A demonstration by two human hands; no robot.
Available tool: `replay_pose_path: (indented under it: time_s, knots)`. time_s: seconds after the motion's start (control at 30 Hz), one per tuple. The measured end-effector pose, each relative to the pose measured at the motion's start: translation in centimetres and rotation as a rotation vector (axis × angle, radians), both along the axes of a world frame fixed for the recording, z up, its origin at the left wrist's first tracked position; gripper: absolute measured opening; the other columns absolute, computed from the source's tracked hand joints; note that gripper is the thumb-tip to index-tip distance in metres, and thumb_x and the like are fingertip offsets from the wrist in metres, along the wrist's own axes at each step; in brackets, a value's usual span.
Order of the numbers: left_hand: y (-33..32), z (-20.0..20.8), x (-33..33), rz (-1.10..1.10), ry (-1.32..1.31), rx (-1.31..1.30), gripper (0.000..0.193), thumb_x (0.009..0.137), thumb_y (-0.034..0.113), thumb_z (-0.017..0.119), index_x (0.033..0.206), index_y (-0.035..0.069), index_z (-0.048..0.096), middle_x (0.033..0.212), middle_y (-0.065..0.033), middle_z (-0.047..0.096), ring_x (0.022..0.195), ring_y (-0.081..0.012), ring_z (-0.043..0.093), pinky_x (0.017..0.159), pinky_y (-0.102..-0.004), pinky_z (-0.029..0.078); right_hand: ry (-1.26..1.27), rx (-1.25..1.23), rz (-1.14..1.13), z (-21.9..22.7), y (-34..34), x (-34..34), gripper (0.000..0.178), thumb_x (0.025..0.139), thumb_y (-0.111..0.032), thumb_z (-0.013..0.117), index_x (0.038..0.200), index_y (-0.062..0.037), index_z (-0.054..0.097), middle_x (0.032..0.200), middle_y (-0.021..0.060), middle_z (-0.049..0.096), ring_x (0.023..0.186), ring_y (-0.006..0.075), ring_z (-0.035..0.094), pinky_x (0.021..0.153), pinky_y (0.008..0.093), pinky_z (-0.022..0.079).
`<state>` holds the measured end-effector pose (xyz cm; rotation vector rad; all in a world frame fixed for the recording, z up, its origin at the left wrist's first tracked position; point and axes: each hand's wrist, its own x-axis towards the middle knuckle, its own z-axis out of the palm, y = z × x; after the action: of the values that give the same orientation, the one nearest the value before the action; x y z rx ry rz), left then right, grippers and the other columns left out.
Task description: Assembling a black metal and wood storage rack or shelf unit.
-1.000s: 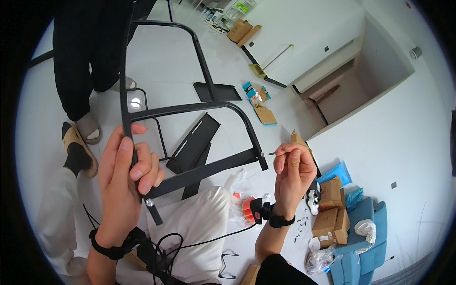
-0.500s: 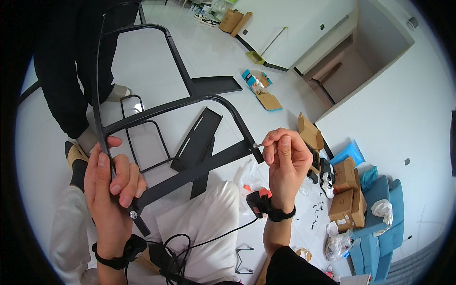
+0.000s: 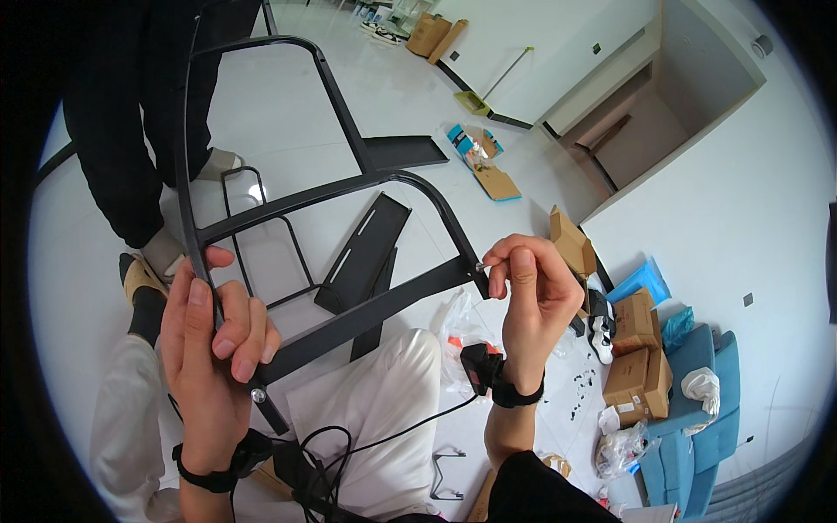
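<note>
My left hand (image 3: 209, 349) is wrapped around the side tube of a black metal rack frame (image 3: 340, 190), near its lower left corner. A shiny round bolt head (image 3: 258, 395) sits at that corner, just below my fingers. At the right end of the frame's flat crossbar (image 3: 375, 315), my right hand (image 3: 536, 283) is closed in a pinch. Its fingertips are right beside another silver bolt head (image 3: 480, 267); what they grip is mostly hidden. Both wrists wear black straps, with a small device and a cable (image 3: 418, 431).
Black slotted panels (image 3: 366, 248) and a thin wire frame (image 3: 296, 248) lie on the floor beyond my knees. A person in dark trousers (image 3: 109, 148) stands at the left. Cardboard boxes (image 3: 629, 383), a blue chair (image 3: 689, 436) and scattered small dark parts (image 3: 581, 394) are at the right.
The frame and my left hand have shifted slightly right. My right hand has moved a little right with its pinch still at the bolt; the thin piece between fingers and bolt shows less.
</note>
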<state>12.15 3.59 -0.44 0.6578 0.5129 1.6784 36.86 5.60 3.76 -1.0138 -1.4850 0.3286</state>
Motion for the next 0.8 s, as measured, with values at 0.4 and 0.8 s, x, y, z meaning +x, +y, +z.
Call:
replay_pose_path:
  time_s: [0.4,0.8]
  knots:
    - [0.3,-0.2,-0.3,-0.033,0.0,0.013,0.033,0.105,0.028,0.038,0.119,0.0,0.046,0.06,0.0063,0.03,0.048,-0.0029,0.031,0.051,-0.0214,0.032,0.138,-0.046,0.205,-0.6,0.6,1.7,0.024,0.1,-0.01,0.048,0.083,0.003,0.058,0.076,0.0103,0.061,0.055,0.0081,0.045,0.054,0.021,0.034]
    - [1.0,0.0,-1.3,0.023,0.036,-0.046,0.035,0.105,0.028,0.038,0.118,-0.003,0.047,0.058,0.0077,0.028,0.044,-0.0013,0.027,0.045,-0.0196,0.027,0.185,-0.123,0.566,-0.1,2.6,1.5,0.02,0.08,-0.004,0.058,0.063,-0.0024,0.047,0.054,0.0063,0.047,0.048,0.013,0.037,0.051,0.0263,0.025]
